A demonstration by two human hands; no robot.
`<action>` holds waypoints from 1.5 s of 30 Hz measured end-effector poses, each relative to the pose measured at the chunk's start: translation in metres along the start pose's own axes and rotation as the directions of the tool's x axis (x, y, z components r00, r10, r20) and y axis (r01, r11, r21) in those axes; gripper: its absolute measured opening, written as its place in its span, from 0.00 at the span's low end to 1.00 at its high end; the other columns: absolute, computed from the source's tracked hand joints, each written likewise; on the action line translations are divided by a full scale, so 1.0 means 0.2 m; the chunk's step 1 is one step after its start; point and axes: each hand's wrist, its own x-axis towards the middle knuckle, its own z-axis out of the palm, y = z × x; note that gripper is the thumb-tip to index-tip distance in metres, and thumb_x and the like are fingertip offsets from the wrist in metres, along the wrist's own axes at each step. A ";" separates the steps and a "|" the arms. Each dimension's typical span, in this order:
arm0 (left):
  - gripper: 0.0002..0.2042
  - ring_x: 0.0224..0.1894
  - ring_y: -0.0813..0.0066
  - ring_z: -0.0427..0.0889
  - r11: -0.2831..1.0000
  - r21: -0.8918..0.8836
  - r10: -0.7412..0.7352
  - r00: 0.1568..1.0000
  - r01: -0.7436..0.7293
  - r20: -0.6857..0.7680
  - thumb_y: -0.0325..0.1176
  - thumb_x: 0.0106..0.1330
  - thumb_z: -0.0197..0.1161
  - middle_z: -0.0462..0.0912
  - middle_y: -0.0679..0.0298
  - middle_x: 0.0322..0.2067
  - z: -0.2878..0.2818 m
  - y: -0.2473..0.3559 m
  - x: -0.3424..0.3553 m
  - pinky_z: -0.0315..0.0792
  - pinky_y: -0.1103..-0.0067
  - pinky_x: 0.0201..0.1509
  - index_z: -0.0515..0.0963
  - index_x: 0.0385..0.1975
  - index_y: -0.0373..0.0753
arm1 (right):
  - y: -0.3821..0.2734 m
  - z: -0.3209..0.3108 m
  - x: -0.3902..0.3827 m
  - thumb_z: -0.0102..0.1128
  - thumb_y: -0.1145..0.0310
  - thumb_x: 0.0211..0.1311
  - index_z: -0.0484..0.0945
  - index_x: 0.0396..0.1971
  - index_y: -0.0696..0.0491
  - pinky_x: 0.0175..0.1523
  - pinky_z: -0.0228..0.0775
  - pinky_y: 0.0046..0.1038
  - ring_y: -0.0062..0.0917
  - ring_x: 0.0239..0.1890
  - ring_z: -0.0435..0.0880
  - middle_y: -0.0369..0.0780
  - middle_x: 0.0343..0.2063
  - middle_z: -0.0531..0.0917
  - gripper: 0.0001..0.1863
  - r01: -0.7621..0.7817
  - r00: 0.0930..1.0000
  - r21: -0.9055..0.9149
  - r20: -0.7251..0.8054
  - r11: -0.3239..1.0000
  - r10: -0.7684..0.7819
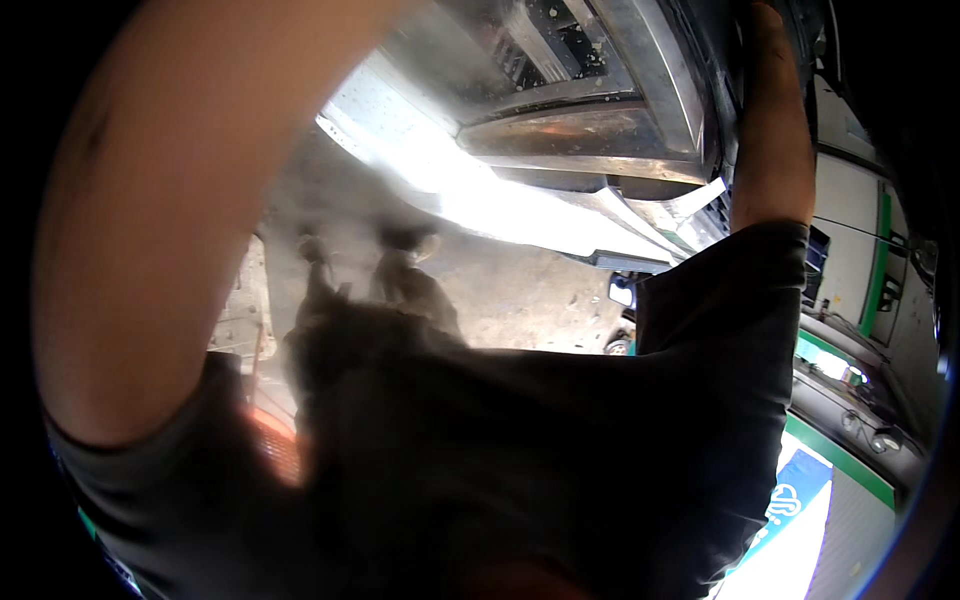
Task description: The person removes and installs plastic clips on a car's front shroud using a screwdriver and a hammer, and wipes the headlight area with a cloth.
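Observation:
Both my arms are raised and reach past the upper edge of the view. My left arm sweeps up large and close along the left side, and its hand is out of the picture. On the right, my right forearm rises beside a dark edge of a vehicle; its hand is lost at the top. Between the arms is what looks like the front of a white vehicle, glaring in strong light. Above its white lip sits a worn, speckled metal recess with slats. What either hand touches is hidden.
Below lies a stained concrete floor, partly hazy. An orange mesh object is at lower left. Beyond my right sleeve are another vehicle's wheel, a green-edged wall and a blue and white banner.

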 end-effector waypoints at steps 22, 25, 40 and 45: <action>0.21 0.41 0.60 0.89 0.990 -0.107 0.064 0.978 -0.086 -0.198 0.33 0.61 0.67 0.89 0.53 0.39 -0.14 -0.48 -0.32 0.80 0.66 0.46 0.84 0.56 0.47 | 0.22 0.21 0.07 0.46 0.43 0.76 0.78 0.64 0.40 0.66 0.73 0.42 0.45 0.62 0.82 0.45 0.59 0.84 0.26 0.253 0.966 -0.508 0.083 0.823 -0.246; 0.24 0.31 0.61 0.88 0.979 -0.107 0.127 0.926 -0.175 -0.356 0.28 0.64 0.66 0.88 0.57 0.34 -0.04 -0.33 -0.41 0.80 0.68 0.38 0.81 0.62 0.50 | 0.13 0.17 -0.02 0.46 0.49 0.76 0.77 0.64 0.40 0.66 0.74 0.40 0.44 0.62 0.82 0.43 0.61 0.83 0.24 0.165 0.986 -0.444 0.051 0.881 -0.158; 0.13 0.37 0.52 0.89 0.980 -0.074 0.173 0.973 -0.186 -0.154 0.29 0.61 0.59 0.88 0.48 0.33 -0.01 -0.33 -0.26 0.82 0.61 0.42 0.88 0.42 0.41 | 0.24 0.18 0.05 0.53 0.53 0.72 0.85 0.46 0.53 0.47 0.77 0.38 0.39 0.42 0.87 0.49 0.40 0.88 0.20 0.407 0.874 -0.392 -0.096 0.825 -0.477; 0.11 0.38 0.49 0.89 0.996 -0.059 0.064 0.995 -0.069 -0.077 0.32 0.63 0.58 0.88 0.47 0.34 0.00 -0.29 -0.27 0.82 0.59 0.44 0.88 0.33 0.38 | 0.18 0.15 0.06 0.52 0.54 0.73 0.84 0.48 0.51 0.48 0.77 0.39 0.39 0.43 0.88 0.48 0.42 0.88 0.19 0.383 0.902 -0.408 -0.031 0.829 -0.431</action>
